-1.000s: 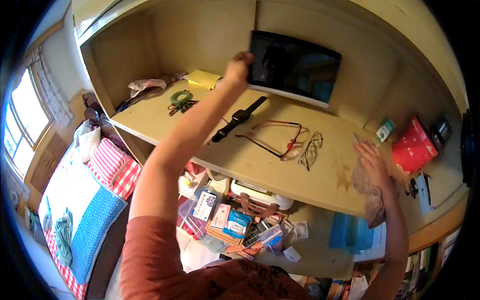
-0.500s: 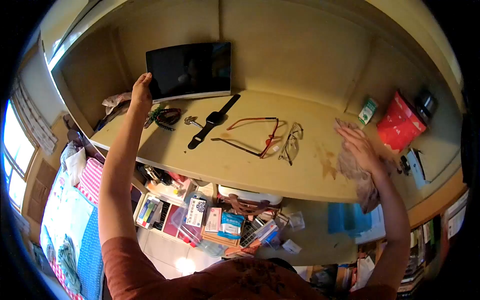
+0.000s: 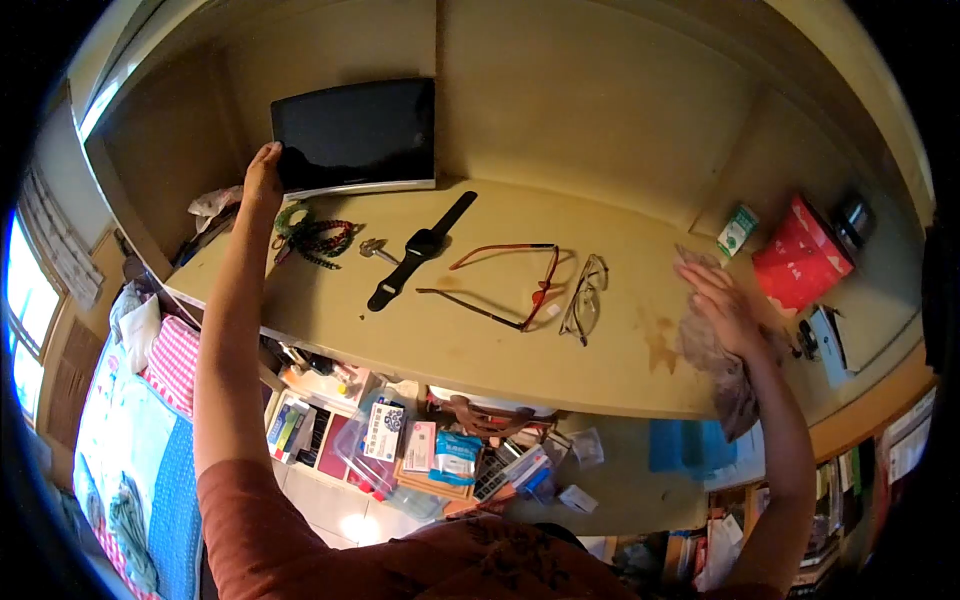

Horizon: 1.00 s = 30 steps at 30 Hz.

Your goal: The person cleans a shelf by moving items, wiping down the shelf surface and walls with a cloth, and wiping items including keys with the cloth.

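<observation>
My left hand (image 3: 264,180) grips the left edge of a black flat-screen device (image 3: 355,135) with a silver lower edge, which leans at the back of the shelf. Below it lie beaded bracelets (image 3: 322,240), a small key (image 3: 376,250) and a black smartwatch (image 3: 424,243). Red-framed glasses (image 3: 538,297) lie with their temples out beside thin-rimmed glasses (image 3: 585,300). My right hand (image 3: 725,308) presses a crumpled greyish-pink cloth (image 3: 703,345) onto the shelf (image 3: 490,360). Just left of the cloth is a brown stain (image 3: 657,340).
A red container (image 3: 800,255), a green-and-white box (image 3: 737,231) and a dark jar (image 3: 853,218) stand at the right. Below the shelf are open drawers, a calculator (image 3: 490,472) and several small packs. A bed (image 3: 140,420) is at lower left.
The view has shifted slightly, and the screen with my left hand appears a little further left. My right hand stays on the cloth in nearly the same place.
</observation>
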### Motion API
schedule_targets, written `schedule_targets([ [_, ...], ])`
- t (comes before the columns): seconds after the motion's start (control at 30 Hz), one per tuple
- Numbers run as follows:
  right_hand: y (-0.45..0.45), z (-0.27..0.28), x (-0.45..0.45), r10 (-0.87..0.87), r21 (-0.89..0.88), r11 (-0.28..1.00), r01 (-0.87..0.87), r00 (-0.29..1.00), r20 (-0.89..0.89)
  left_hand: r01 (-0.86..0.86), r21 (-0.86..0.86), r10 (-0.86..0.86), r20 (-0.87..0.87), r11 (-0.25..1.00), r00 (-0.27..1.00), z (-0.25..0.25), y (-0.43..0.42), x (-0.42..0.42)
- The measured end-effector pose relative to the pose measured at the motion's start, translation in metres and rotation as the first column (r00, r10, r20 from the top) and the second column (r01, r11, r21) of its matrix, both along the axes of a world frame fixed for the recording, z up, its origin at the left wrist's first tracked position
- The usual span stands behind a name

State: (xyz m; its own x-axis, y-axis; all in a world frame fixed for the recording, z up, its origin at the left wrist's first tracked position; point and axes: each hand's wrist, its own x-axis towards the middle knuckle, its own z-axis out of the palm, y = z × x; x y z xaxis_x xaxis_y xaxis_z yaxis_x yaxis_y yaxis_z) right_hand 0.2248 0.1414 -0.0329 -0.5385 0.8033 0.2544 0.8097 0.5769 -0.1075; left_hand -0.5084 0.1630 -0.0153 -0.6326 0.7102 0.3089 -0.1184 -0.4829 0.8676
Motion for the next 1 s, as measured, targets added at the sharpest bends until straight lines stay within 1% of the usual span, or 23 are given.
schedule_targets([
  [0.07,0.002,-0.002,0.002,-0.005,0.011,1.0,0.005,1.0,0.0,0.018,-0.021,-0.019,-0.033,1.0,0.999,-0.013,0.011,-0.034],
  [0.1,0.003,-0.002,0.003,-0.006,0.023,1.0,0.006,1.0,0.0,0.132,0.035,-0.13,-0.065,0.991,0.989,-0.021,0.018,-0.051],
  [0.13,0.004,-0.003,0.003,-0.01,0.025,1.0,0.01,1.0,0.001,0.246,0.086,-0.237,-0.102,0.966,0.966,-0.012,0.01,-0.035],
  [0.17,0.007,-0.004,0.004,-0.026,0.038,0.999,0.025,0.999,0.018,0.062,0.043,-0.059,-0.071,0.997,0.996,-0.007,0.003,-0.014],
  [0.2,0.01,-0.004,0.003,-0.04,0.052,0.998,0.039,0.999,0.034,0.065,0.048,-0.061,-0.07,0.997,0.996,-0.009,0.004,-0.02],
  [0.27,0.018,-0.006,0.002,-0.049,0.069,0.997,0.046,0.998,0.045,0.183,0.034,-0.176,-0.143,0.983,0.974,-0.013,0.004,-0.032],
  [0.3,0.024,-0.008,0.0,-0.054,0.083,0.995,0.049,0.997,0.056,0.183,0.035,-0.176,-0.144,0.983,0.974,-0.011,-0.001,-0.024],
  [0.33,0.035,-0.013,0.001,-0.053,0.082,0.995,0.048,0.997,0.055,0.147,0.022,-0.143,-0.139,0.989,0.98,-0.006,-0.009,-0.01],
  [0.4,0.057,-0.021,0.0,-0.037,0.146,0.989,0.026,0.997,0.074,0.105,0.005,-0.103,-0.137,0.994,0.985,-0.003,-0.016,-0.003],
  [0.47,0.067,-0.02,-0.007,-0.052,0.14,0.989,0.04,0.995,0.083,0.117,0.054,-0.114,-0.052,0.992,0.992,-0.008,-0.012,-0.009],
  [0.5,0.07,-0.018,-0.014,-0.071,0.136,0.989,0.058,0.993,0.095,0.113,0.054,-0.111,-0.051,0.992,0.993,-0.009,-0.012,-0.013],
  [0.6,0.079,-0.017,-0.027,-0.062,0.15,0.987,0.048,0.994,0.093,0.166,-0.022,-0.167,-0.061,0.986,0.984,-0.011,-0.013,-0.021],
  [0.67,0.089,-0.019,-0.03,-0.06,0.148,0.988,0.047,0.995,0.083,0.028,0.046,-0.026,-0.046,0.999,0.999,0.003,-0.021,0.011],
  [0.73,0.109,-0.025,-0.038,-0.015,0.142,0.99,0.005,0.998,0.069,-0.015,0.078,0.015,-0.006,0.997,1.0,0.002,-0.019,0.018],
  [0.77,0.119,-0.03,-0.033,-0.016,0.175,0.985,0.001,0.996,0.085,0.098,0.095,-0.088,-0.109,0.991,0.99,-0.017,-0.002,-0.022],
  [0.8,0.127,-0.036,-0.033,-0.019,0.21,0.978,-0.003,0.995,0.102,0.137,0.099,-0.125,-0.122,0.986,0.985,-0.02,-0.001,-0.026],
  [0.83,0.127,-0.032,-0.035,-0.048,0.206,0.978,0.027,0.994,0.099,0.11,0.087,-0.102,-0.09,0.99,0.991,-0.018,-0.002,-0.018],
  [0.87,0.127,-0.029,-0.038,-0.02,0.208,0.978,-0.001,0.995,0.102,0.137,0.08,-0.131,-0.072,0.987,0.989,-0.015,-0.007,-0.01],
  [0.9,0.126,-0.027,-0.04,-0.042,0.207,0.978,0.02,0.994,0.102,0.113,0.086,-0.107,-0.07,0.99,0.992,-0.01,-0.01,0.003],
  [0.93,0.124,-0.025,-0.043,-0.068,0.205,0.978,0.046,0.992,0.103,0.109,0.055,-0.104,-0.077,0.993,0.992,-0.009,-0.009,0.004],
  [1.0,0.122,-0.022,-0.049,-0.061,0.199,0.979,0.043,0.995,0.084,0.176,0.042,-0.173,-0.054,0.984,0.983,-0.008,-0.007,0.007],
])
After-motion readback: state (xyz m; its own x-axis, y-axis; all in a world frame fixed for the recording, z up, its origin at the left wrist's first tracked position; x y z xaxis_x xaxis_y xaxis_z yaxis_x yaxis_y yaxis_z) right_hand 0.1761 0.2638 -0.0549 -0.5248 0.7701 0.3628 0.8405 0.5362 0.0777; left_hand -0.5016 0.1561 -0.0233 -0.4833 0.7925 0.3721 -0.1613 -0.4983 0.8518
